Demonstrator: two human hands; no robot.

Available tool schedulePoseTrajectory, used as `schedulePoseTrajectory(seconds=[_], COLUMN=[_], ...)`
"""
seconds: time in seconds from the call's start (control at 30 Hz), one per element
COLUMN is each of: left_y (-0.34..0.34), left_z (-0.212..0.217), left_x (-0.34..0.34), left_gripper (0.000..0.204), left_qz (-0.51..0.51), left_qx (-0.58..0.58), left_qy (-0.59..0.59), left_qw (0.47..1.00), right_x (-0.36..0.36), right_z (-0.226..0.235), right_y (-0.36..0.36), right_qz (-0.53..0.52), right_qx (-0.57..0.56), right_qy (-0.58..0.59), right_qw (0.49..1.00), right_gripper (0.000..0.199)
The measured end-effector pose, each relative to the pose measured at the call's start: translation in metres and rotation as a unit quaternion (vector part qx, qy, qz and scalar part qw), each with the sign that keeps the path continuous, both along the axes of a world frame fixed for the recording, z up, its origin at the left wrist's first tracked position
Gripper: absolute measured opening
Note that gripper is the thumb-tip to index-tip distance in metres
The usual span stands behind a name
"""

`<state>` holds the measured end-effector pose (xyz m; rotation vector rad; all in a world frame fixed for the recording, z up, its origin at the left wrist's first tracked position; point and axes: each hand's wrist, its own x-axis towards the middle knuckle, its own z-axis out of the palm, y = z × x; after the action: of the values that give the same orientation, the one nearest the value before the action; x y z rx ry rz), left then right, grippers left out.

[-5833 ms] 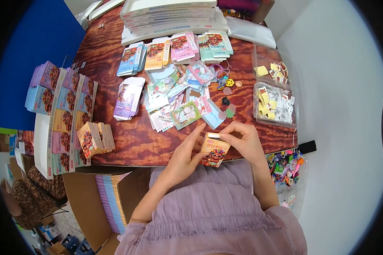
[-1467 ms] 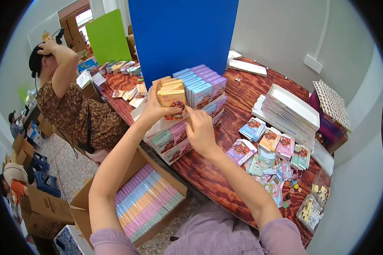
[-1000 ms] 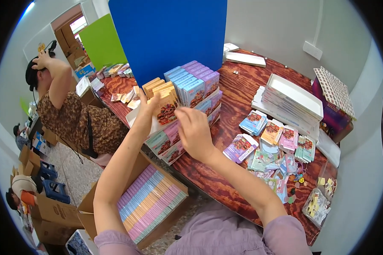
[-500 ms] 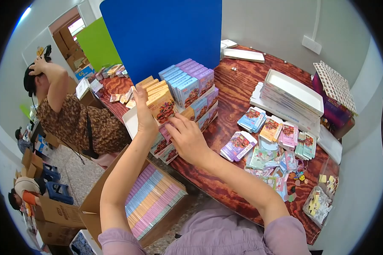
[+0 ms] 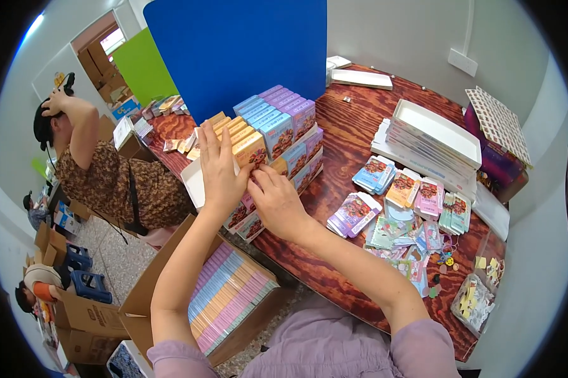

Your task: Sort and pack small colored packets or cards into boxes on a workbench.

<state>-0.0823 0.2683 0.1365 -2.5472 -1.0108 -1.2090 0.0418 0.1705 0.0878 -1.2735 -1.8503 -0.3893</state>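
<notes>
Orange boxes (image 5: pixel 249 150): standing upright in a row on the top layer, their printed faces turning toward the person.
Left hand (image 5: pixel 221 176): lying along the row's left flank, fingers stretching long and slightly apart, seemingly acting as a side wall because that side is lacking a neighbour.
Right hand (image 5: pixel 276 200): meeting the front box's lower edge with curling, close-set fingers, probably keeping its face level with the others; whether they are pinching it, I cannot tell.
White tray (image 5: pixel 193 183): sitting under the orange row, its bare end showing beyond the left hand.
Blue boxes (image 5: pixel 277 135): standing just right of the orange ones, apparently bracing them.
Purple boxes (image 5: pixel 303 115): closing the right end, colours staying grouped by row.
Filled trays (image 5: pixel 296 164): lying underneath, supporting the top layer on the wood-grain surface (image 5: pixel 353 120).
Flat cartons (image 5: pixel 354 214): waiting in colour-sorted piles, likely for easy picking.
Tray stack (image 5: pixel 430 148): nesting behind them, probably saving room.
Brown carton (image 5: pixel 164 277): standing open below, holding wrapped rows of coloured packs.
</notes>
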Motion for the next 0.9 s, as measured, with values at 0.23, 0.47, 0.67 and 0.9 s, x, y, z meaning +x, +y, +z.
schedulePoseTrajectory(seconds=[0.23, 0.47, 0.67, 0.9], left_y=[0.000, -0.004, 0.046, 0.115], left_z=[0.018, 0.011, 0.021, 0.030], left_x=[0.005, 0.002, -0.015, -0.054], left_gripper=[0.077, 0.081, 0.076, 0.050], left_qz=[0.039, -0.004, -0.094, -0.022], left_qx=[0.020, -0.016, -0.306, -0.434], left_qy=[0.059, 0.025, -0.300, -0.351], left_qw=[0.997, 1.000, 0.899, 0.829], right_x=[-0.006, 0.000, -0.002, 0.005], right_z=[0.001, 0.001, 0.003, 0.005], right_y=[-0.001, -0.008, -0.009, -0.009], right_qz=[-0.015, -0.012, -0.011, -0.004], right_qx=[0.005, -0.030, -0.031, -0.051], right_qy=[-0.028, -0.027, -0.026, -0.044], right_qw=[0.999, 0.999, 0.999, 0.998], right_gripper=[0.041, 0.048, 0.047, 0.050])
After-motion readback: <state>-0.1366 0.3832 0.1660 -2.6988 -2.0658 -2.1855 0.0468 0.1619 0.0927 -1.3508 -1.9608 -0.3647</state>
